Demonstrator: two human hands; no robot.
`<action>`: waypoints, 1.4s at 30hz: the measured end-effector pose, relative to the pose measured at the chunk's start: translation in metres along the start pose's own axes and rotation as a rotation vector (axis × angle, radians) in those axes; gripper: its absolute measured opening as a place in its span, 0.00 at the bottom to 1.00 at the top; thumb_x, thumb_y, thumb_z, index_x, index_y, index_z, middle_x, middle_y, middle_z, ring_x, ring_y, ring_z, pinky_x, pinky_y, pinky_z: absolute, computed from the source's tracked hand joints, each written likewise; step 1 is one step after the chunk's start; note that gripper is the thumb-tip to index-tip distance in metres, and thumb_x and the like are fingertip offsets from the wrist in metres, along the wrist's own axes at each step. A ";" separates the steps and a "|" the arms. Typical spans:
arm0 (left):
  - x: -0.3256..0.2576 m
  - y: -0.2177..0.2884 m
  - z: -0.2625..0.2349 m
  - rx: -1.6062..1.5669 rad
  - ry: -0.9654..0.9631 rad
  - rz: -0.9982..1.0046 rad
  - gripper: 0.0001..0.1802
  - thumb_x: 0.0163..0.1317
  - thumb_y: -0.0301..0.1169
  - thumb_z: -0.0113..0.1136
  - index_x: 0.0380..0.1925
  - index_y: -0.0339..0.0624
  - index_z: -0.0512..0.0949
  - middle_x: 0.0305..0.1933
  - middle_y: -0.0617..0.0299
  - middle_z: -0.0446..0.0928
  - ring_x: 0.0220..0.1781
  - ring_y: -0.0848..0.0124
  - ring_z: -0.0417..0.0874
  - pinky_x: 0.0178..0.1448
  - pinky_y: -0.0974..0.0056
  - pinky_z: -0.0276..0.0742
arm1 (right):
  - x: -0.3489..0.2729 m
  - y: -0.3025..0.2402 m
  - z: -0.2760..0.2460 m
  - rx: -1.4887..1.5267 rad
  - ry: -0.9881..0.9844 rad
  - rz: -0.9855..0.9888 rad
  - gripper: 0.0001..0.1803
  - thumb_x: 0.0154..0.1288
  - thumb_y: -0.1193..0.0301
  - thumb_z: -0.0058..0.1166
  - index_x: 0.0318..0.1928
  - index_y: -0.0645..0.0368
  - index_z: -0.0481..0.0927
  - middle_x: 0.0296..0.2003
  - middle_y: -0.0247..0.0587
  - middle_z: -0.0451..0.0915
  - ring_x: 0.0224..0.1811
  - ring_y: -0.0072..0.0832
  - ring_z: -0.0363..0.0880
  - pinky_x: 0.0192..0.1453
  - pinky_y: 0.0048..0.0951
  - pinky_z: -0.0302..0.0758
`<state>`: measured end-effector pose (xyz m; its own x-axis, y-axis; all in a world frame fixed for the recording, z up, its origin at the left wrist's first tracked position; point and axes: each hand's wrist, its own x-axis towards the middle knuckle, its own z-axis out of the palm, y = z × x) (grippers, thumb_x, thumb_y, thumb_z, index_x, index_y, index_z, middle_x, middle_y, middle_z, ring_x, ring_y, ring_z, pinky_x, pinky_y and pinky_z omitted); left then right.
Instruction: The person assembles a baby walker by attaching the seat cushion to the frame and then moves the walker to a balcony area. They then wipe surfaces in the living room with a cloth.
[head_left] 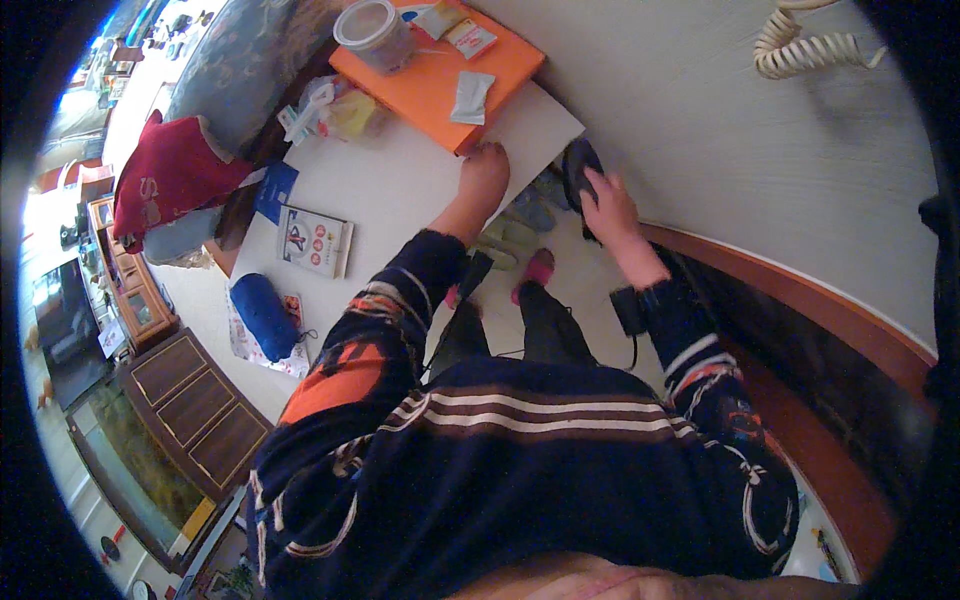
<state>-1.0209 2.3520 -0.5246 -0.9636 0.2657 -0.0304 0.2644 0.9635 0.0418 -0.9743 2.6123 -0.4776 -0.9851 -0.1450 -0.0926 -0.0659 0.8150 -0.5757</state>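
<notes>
My right hand (613,214) grips a dark oblong shoe (578,172) beside the right edge of the white table (390,185). Its fingers wrap over the shoe's near side. Resting at the near corner of an orange box (415,95), my left hand (486,178) is closed, its fingertips curled out of sight; what they hold, if anything, is hidden. A clear tub with a white lid (375,35) stands on the box, with a small white packet (472,97) nearer to my left hand.
A book (315,240), a blue pouch (265,317) and a plastic bag (340,112) lie on the table. Several shoes (530,210) stand on the floor between table and wall. A coiled white cord (800,45) hangs on the wall. A red cloth (170,175) drapes a chair at the left.
</notes>
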 end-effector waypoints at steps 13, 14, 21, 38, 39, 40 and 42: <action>-0.122 -0.096 -0.021 -0.492 -0.027 -0.500 0.16 0.62 0.32 0.61 0.50 0.42 0.77 0.50 0.43 0.77 0.51 0.43 0.80 0.54 0.45 0.79 | 0.069 -0.115 0.114 -0.363 -0.185 -0.074 0.27 0.69 0.67 0.48 0.69 0.55 0.69 0.54 0.57 0.73 0.54 0.55 0.78 0.53 0.53 0.81; -0.127 -0.104 -0.022 -0.536 -0.034 -0.529 0.17 0.61 0.34 0.64 0.49 0.42 0.77 0.49 0.42 0.77 0.50 0.42 0.80 0.54 0.45 0.79 | 0.048 -0.126 0.122 -0.326 -0.236 -0.101 0.27 0.69 0.67 0.48 0.69 0.54 0.69 0.54 0.55 0.73 0.54 0.55 0.78 0.52 0.53 0.82; -0.149 -0.135 -0.029 -0.482 -0.149 -0.579 0.14 0.63 0.35 0.65 0.47 0.45 0.78 0.48 0.45 0.80 0.49 0.44 0.82 0.53 0.46 0.79 | -0.003 -0.152 0.098 -0.290 -0.512 -0.354 0.24 0.67 0.67 0.50 0.64 0.47 0.75 0.50 0.51 0.76 0.51 0.51 0.80 0.48 0.53 0.83; 0.016 -0.131 -0.133 -0.711 0.318 -0.210 0.13 0.62 0.29 0.61 0.47 0.43 0.81 0.46 0.48 0.82 0.51 0.46 0.82 0.55 0.49 0.79 | -0.053 -0.170 0.126 -0.041 -0.457 -0.294 0.27 0.66 0.65 0.54 0.66 0.48 0.74 0.51 0.58 0.75 0.51 0.55 0.80 0.52 0.54 0.81; 0.031 -0.127 -0.134 -0.691 0.241 -0.218 0.14 0.61 0.30 0.62 0.48 0.43 0.81 0.47 0.48 0.82 0.52 0.46 0.82 0.56 0.49 0.79 | -0.040 -0.159 0.116 -0.087 -0.328 -0.218 0.27 0.66 0.65 0.55 0.65 0.49 0.74 0.51 0.58 0.75 0.51 0.55 0.80 0.52 0.54 0.81; 0.042 -0.123 -0.132 -0.664 0.160 -0.217 0.15 0.60 0.30 0.62 0.48 0.43 0.81 0.49 0.48 0.82 0.53 0.46 0.81 0.57 0.48 0.79 | -0.021 -0.144 0.103 -0.124 -0.275 -0.125 0.26 0.65 0.65 0.56 0.65 0.49 0.74 0.52 0.59 0.75 0.51 0.55 0.80 0.52 0.55 0.81; 0.055 -0.117 -0.128 -0.552 0.083 -0.244 0.17 0.58 0.32 0.64 0.48 0.44 0.82 0.53 0.48 0.80 0.54 0.46 0.81 0.59 0.48 0.78 | 0.021 -0.114 0.077 -0.181 -0.076 0.039 0.28 0.67 0.63 0.57 0.67 0.50 0.73 0.54 0.60 0.75 0.51 0.57 0.80 0.52 0.54 0.81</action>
<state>-1.1101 2.2499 -0.4038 -0.9995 0.0141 -0.0273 -0.0035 0.8311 0.5561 -0.9749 2.4731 -0.4765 -0.9731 -0.1473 -0.1771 -0.0617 0.9075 -0.4155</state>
